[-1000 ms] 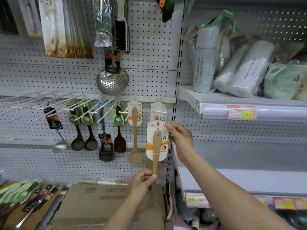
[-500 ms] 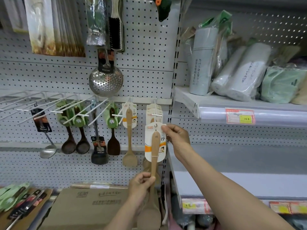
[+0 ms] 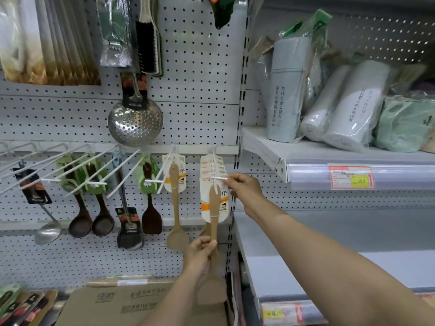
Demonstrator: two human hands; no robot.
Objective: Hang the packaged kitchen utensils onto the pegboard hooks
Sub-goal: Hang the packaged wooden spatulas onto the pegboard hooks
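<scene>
A wooden spatula on a white and orange card (image 3: 213, 203) hangs in front of the pegboard (image 3: 193, 109). My left hand (image 3: 199, 254) grips its wooden handle low down. My right hand (image 3: 243, 188) pinches the top right of the card at the tip of the white hook (image 3: 217, 178). The hook tip pokes through the card's hole. Behind it, several like cards (image 3: 211, 164) hang on the same hook. One more wooden spatula (image 3: 175, 203) hangs on the hook to the left.
Dark ladles (image 3: 80, 222), a steel ladle (image 3: 48, 231), a black turner (image 3: 130, 228) and a steel skimmer (image 3: 135, 121) hang further left, among several bare white hooks (image 3: 70, 168). A cardboard box (image 3: 122, 302) lies below. Shelves with wrapped goods (image 3: 348, 102) stand at the right.
The card has gone up and onto the tip of the hook; my right hand rose with it. My left hand stayed on the handle.
</scene>
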